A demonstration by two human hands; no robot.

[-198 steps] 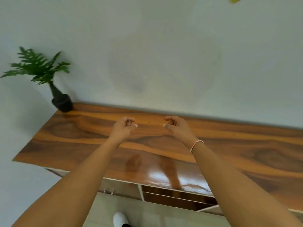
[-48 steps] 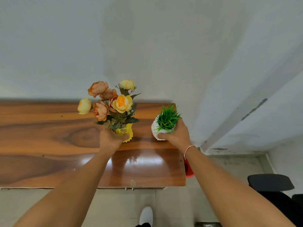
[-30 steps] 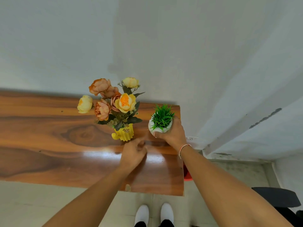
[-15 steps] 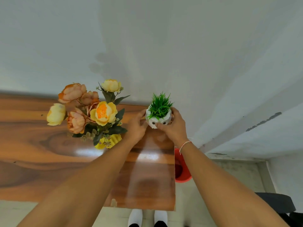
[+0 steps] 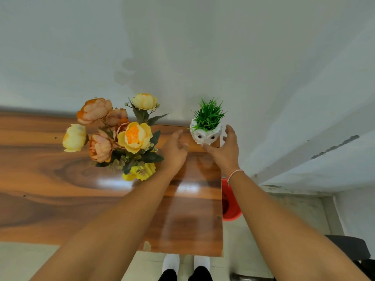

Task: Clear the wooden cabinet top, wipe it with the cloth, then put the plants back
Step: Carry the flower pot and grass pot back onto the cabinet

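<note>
I see both hands, left [image 5: 174, 153] and right [image 5: 224, 151], open and empty beside the white owl-faced ceramic pot [image 5: 205, 134] of spiky green grass on the glossy wood-grain worktop [image 5: 60, 179].

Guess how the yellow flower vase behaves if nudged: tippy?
Likely tippy: the bouquet spreads far wider than the small yellow vase beneath it. Probably light, since the blooms look artificial. The glossy cabinet top may let it slide before it tips.
</note>
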